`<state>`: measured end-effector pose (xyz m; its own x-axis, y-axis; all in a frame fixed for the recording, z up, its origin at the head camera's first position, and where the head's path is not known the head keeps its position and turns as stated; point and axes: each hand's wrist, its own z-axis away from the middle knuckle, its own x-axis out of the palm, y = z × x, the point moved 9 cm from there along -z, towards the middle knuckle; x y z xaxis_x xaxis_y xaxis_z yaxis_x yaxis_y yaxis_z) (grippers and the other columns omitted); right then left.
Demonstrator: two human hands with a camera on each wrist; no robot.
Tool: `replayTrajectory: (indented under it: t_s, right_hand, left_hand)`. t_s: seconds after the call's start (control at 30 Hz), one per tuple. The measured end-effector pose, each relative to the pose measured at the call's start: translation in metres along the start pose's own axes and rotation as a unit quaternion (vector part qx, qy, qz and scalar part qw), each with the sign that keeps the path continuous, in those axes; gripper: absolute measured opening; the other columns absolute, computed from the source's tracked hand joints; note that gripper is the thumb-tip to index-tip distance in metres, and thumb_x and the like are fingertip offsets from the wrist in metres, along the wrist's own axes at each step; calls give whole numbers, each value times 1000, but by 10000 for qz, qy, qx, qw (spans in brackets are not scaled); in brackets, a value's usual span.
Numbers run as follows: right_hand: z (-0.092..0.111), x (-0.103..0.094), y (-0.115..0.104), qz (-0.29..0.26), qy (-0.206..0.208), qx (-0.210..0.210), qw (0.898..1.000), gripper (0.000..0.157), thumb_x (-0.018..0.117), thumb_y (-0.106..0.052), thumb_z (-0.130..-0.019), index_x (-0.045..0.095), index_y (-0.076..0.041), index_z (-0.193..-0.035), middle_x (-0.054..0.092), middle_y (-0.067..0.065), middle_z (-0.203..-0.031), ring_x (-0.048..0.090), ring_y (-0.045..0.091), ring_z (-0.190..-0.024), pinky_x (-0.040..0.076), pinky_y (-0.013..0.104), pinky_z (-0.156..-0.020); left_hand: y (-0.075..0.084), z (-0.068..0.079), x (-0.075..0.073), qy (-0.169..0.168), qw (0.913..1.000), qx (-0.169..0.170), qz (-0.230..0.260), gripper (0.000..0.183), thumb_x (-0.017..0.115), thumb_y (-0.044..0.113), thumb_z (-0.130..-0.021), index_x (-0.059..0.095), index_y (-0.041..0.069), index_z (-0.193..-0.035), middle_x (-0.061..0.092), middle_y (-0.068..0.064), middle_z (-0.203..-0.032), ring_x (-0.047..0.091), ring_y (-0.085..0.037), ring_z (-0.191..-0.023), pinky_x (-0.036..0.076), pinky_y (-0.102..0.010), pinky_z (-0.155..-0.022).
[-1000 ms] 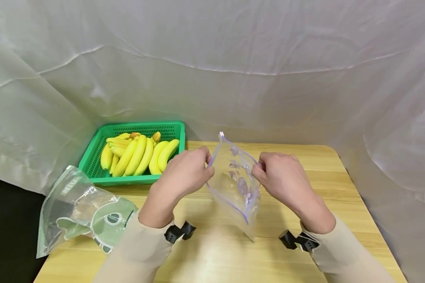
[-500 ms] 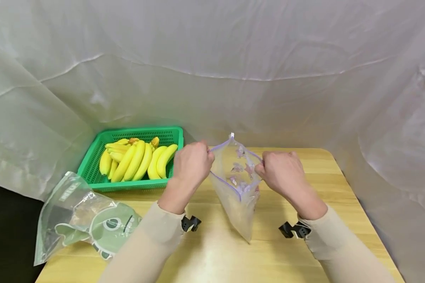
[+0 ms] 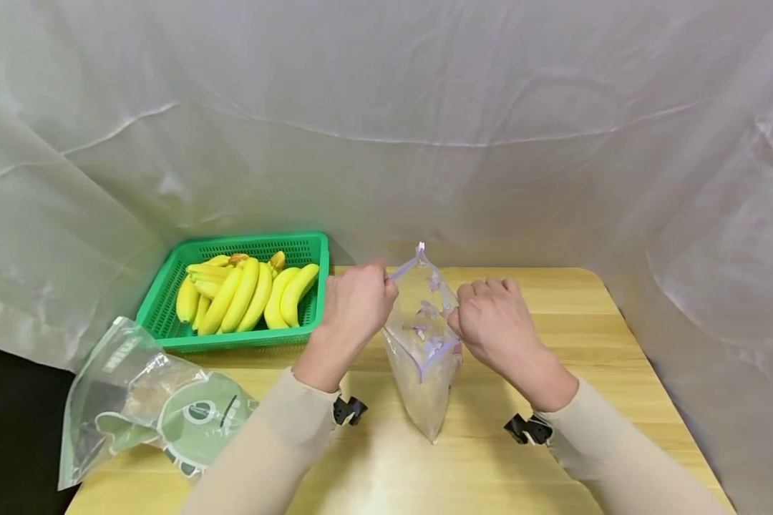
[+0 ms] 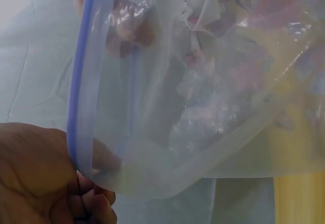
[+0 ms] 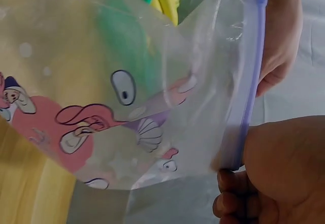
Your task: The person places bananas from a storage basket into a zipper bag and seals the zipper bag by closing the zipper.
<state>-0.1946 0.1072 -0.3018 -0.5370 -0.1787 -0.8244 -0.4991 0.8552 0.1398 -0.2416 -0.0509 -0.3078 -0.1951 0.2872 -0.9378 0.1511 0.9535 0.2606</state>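
A clear zip bag with a purple zip edge and pink cartoon prints hangs between my hands, its mouth spread apart and its bottom corner toward me. My left hand pinches the left side of the rim; in the left wrist view the thumb and curled fingers hold the zip edge. On the opposite side my right hand grips the rim, and the right wrist view shows its fingers curled at the purple zip. A white slider sits at the bag's far corner. No contents show inside.
A green basket holding several bananas stands at the back left of the wooden table. In front of it lies a clear bag with a green cartoon print, partly behind my left sleeve. Pale cloth hangs around the table.
The bag's mouth first widened as my left hand shifted right, then narrowed slightly as my right hand came left. The head view has shifted a little. Both hands keep their grip.
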Motion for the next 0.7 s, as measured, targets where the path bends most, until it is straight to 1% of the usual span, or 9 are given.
replayTrajectory:
  t_s: [0.07, 0.17, 0.33, 0.47, 0.53, 0.6, 0.7]
  right_hand:
    - [1, 3, 2, -13, 0, 42, 10000, 25, 48, -12, -76, 29, -15, -60, 20, -3, -59, 28, 22, -54, 30, 37, -58]
    - [4, 6, 4, -21, -21, 55, 10000, 25, 47, -13, -78, 29, -15, -60, 20, -3, -59, 26, 21, -54, 28, 36, -57]
    - [6, 10, 2, -59, -94, 7, 9999, 26, 44, -14, -80, 29, -16, -60, 19, -3, -59, 24, 20, -55, 26, 35, -56]
    - [7, 10, 2, -113, -148, 23, 9998, 25, 43, -13, -80, 29, -16, -60, 19, -4, -59, 25, 20, -55, 26, 35, -57]
    - [7, 10, 1, -137, -199, 45, 9997, 25, 43, -12, -80, 29, -16, -59, 19, -4, -59, 26, 20, -55, 26, 35, -58]
    - [6, 10, 1, -165, -251, 79, 9995, 25, 44, -12, -79, 29, -16, -59, 19, -4, -59, 26, 20, -55, 26, 35, -58]
    - [6, 10, 2, -200, -324, 149, 9992, 25, 44, -12, -78, 29, -16, -59, 20, -4, -58, 27, 21, -55, 27, 35, -59]
  left_hand:
    - [-1, 0, 0, -57, 9999, 20, 108, 19, 52, 26, -94, 57, 16, -79, 56, 0, -63, 54, -22, -55, 42, -41, -54]
    - [-2, 2, 2, -300, 9990, 36, 328, 17, 51, 27, -93, 57, 17, -81, 57, 1, -65, 54, -20, -56, 41, -36, -51]
    - [-12, 8, 0, -658, 9959, -174, 588, 16, 54, 31, -93, 57, 17, -85, 58, 2, -68, 54, -19, -57, 40, -33, -49]
    - [-12, 12, 1, -814, 9947, -69, 628, 14, 52, 27, -93, 57, 15, -86, 58, 0, -68, 54, -19, -56, 40, -33, -49]
    - [-12, 12, 2, -827, 9944, -23, 661, 15, 51, 27, -93, 56, 16, -86, 58, 0, -68, 54, -19, -56, 41, -33, -49]
    - [-13, 12, 2, -772, 9946, -53, 693, 17, 53, 31, -93, 57, 17, -84, 58, 1, -68, 53, -19, -56, 40, -32, -49]
    - [-14, 14, -3, -531, 9966, -70, 621, 18, 56, 33, -92, 58, 18, -83, 57, 2, -68, 53, -19, -57, 42, -34, -51]
